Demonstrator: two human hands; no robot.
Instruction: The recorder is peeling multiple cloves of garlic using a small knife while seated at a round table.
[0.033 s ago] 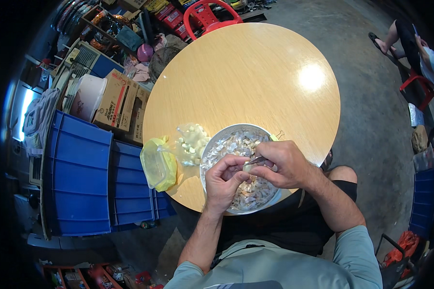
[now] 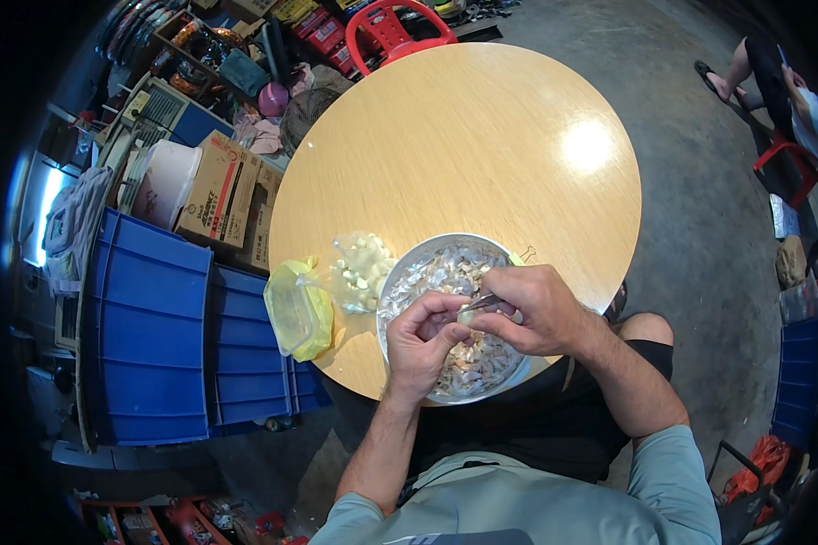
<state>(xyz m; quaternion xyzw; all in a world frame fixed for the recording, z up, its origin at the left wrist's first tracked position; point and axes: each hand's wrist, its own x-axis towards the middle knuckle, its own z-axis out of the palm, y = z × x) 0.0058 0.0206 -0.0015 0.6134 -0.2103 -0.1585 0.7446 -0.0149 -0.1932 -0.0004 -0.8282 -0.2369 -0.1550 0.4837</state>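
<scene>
Over a large round bowl (image 2: 523,371) full of papery garlic skins and cloves (image 2: 432,269), my two hands meet. My left hand (image 2: 420,350) is closed, pinching a pale garlic clove (image 2: 466,317) between thumb and fingers. My right hand (image 2: 543,311) is wrapped round a small knife (image 2: 482,302), its dark blade against the clove; the handle is hidden in my palm. Left of the bowl lies a clear plastic bag (image 2: 362,272) of peeled white cloves. Beside that bag, at the table's left edge, a clear plastic tub (image 2: 291,313) sits in a yellow bag (image 2: 316,339).
The round wooden table (image 2: 445,145) stretches away beyond the bowl. A red plastic chair (image 2: 395,32) stands at its far side. Blue crates (image 2: 150,327) and cardboard boxes (image 2: 216,195) crowd the left. At the far right a seated person (image 2: 773,86) is partly visible.
</scene>
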